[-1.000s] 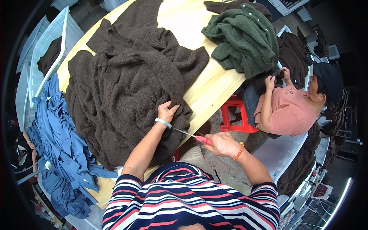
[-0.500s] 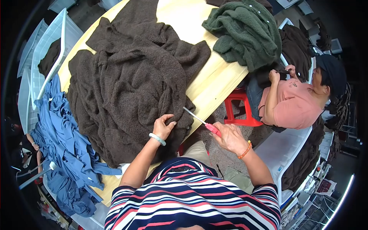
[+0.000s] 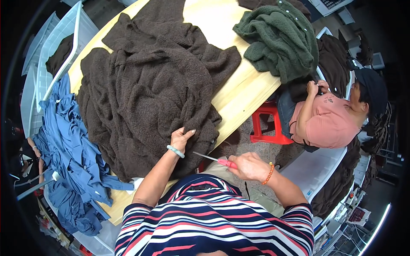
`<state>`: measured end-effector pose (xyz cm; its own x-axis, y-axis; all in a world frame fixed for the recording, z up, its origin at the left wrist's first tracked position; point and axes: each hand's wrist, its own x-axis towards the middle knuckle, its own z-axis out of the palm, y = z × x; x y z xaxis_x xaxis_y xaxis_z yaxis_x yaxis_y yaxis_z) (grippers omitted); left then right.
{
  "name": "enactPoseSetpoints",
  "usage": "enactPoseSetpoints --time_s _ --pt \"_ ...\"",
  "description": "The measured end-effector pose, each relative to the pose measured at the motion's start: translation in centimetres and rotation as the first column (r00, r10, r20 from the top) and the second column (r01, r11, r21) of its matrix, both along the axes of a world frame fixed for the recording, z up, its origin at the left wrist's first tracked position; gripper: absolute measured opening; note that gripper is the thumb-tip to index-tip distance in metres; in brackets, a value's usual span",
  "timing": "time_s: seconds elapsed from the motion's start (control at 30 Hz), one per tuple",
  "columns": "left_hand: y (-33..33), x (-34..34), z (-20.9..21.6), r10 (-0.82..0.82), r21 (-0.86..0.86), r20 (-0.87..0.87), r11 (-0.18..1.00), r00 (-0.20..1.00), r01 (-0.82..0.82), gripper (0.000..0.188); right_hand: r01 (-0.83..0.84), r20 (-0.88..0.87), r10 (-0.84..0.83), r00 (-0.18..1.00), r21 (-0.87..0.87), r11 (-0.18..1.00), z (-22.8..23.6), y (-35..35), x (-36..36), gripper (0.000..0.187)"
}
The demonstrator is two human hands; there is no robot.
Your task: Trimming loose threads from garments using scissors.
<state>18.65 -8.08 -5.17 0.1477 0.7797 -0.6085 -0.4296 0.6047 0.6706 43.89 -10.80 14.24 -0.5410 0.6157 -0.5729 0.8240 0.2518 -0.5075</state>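
Observation:
A large heap of dark brown knit garments [image 3: 145, 94] lies across the wooden table before me. On its near edge rests my left hand [image 3: 180, 140], thumb and forefinger spread apart on the knit; its other fingers are partly hidden. My right hand [image 3: 252, 166] is wrapped round the pinkish-red handle of a screwdriver [image 3: 225, 162]. The tool's thin metal shaft points left, its tip close to the brown cloth near my left hand. Whether the tip touches the cloth I cannot tell.
The wooden table [image 3: 252, 94] also bears a green knit cardigan [image 3: 279, 42] at the far right. Blue garments [image 3: 70, 141] hang over its left side by a white plastic bin [image 3: 60, 59]. At right, a person [image 3: 329, 115] in pink sits on a red stool [image 3: 267, 121].
My right hand has moved down toward my body, and the screwdriver's tip has swung down and left, away from the garment's right edge. My left hand stays on the knit.

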Motion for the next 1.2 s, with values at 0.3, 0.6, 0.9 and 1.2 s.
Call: enactPoseSetpoints --time_s 0.3,0.6,0.9,1.2 --pt "0.2 -0.2 0.8 0.043 -0.071 0.102 0.997 0.994 -0.036 0.030 0.069 0.064 -0.072 0.995 0.056 0.996 0.5 1.4 -0.4 0.026" --pt "0.2 0.1 1.6 0.106 -0.074 0.133 0.993 0.985 -0.097 0.026 0.048 0.137 -0.061 0.989 0.096 0.994 0.4 3.4 0.3 0.029" --pt "2.4 4.0 7.6 -0.178 0.030 -0.074 0.983 0.981 0.181 0.022 0.332 -0.204 -0.327 0.923 -0.013 0.943 0.6 6.9 2.3 0.046" --pt "4.1 8.7 10.8 -0.197 0.507 -0.436 0.753 0.878 0.420 0.036 0.461 -0.318 -0.467 0.825 -0.102 0.882 -2.7 12.2 0.5 0.044"
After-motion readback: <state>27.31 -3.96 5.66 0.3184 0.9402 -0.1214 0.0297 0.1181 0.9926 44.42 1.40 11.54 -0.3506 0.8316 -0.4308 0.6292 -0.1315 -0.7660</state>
